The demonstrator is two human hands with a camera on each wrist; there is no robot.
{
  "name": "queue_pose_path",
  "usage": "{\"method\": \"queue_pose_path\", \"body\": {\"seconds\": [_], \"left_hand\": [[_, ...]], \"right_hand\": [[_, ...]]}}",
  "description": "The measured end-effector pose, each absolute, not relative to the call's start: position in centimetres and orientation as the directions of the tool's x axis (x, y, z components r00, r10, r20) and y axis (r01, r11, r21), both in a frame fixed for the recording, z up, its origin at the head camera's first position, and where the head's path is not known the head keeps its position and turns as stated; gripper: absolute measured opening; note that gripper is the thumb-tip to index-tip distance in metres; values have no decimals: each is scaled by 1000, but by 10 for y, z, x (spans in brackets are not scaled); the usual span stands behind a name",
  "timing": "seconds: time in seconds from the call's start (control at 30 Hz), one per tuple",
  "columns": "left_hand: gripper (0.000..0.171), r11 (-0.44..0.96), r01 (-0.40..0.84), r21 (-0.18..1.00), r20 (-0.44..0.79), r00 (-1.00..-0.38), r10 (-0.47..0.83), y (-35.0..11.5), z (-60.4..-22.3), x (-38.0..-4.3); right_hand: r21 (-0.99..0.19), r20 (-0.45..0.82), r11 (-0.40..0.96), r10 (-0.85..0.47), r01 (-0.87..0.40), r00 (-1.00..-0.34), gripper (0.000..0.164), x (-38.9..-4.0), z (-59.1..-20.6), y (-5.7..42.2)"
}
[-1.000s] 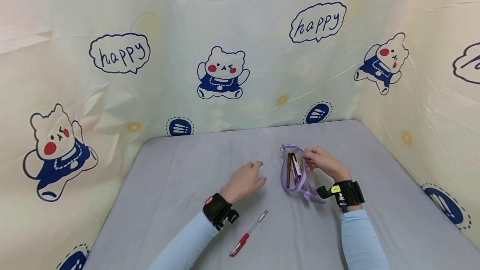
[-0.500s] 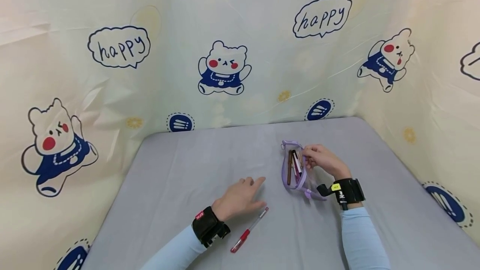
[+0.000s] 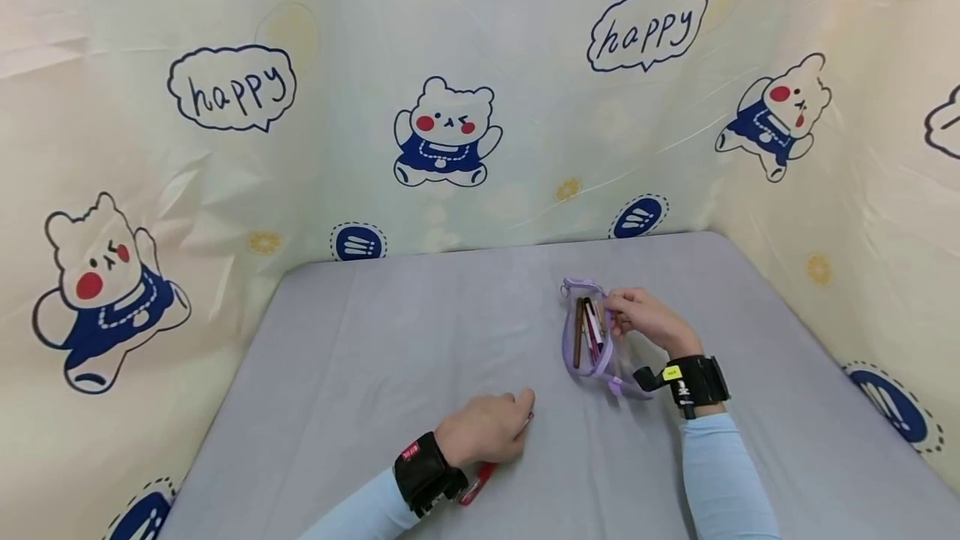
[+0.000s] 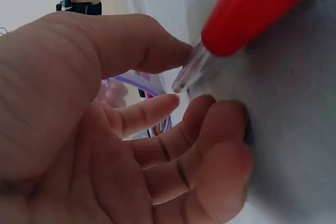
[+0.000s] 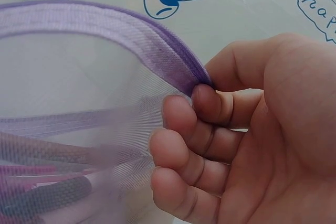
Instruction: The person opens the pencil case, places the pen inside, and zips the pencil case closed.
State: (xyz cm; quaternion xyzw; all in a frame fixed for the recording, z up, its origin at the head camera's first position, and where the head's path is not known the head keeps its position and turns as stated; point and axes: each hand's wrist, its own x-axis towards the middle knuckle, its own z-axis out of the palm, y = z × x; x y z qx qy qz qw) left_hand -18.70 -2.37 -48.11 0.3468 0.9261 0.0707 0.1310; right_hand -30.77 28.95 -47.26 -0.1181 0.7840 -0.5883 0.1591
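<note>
A pen with a red grip and clear barrel [image 3: 477,486] lies slantwise on the grey cloth. My left hand [image 3: 486,429] is over its barrel, fingers curled, hiding much of it in the head view. In the left wrist view, thumb and forefinger come together at the pen's [image 4: 247,17] clear end in a pinch. My right hand [image 3: 647,319] pinches the zipper edge of a purple mesh pencil case [image 5: 105,22], keeping its mouth spread. Several pens [image 3: 579,332], brown, dark and white, lie inside the case.
Grey cloth [image 3: 390,340] covers the table, which meets printed curtains [image 3: 525,148] at the back and sides. A purple tab [image 3: 617,387] hangs at the case's near end. Black camera straps [image 3: 699,380] circle both wrists.
My left hand has come down and nearer, from above the cloth onto the pen, its fingers drawing in around the barrel. The right hand keeps its hold on the pencil case.
</note>
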Motion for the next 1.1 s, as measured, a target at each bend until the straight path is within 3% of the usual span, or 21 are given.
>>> {"method": "queue_pose_path", "body": {"seconds": [0.37, 0.57, 0.67, 0.8, 1.1], "left_hand": [[17, 738, 630, 241, -146, -728, 669, -22, -487, -188], [16, 718, 607, 340, -145, -721, 678, -26, -484, -191], [15, 698, 504, 510, -187, -727, 661, -30, -479, -198], [30, 652, 331, 682, -233, -747, 623, -35, -473, -212], [41, 514, 131, 847, -197, -822, 534, -34, -469, -251]], "right_hand": [[-960, -105, 279, -372, -3, -922, 33, -307, -473, 289], [-960, -103, 279, -374, -6, -922, 33, -306, -472, 289], [-960, -98, 278, -377, -11, -921, 33, -305, -471, 289], [-960, -95, 279, -372, -14, -923, 33, -305, -470, 289], [-962, -102, 272, -367, -2, -925, 38, -308, -474, 291]]}}
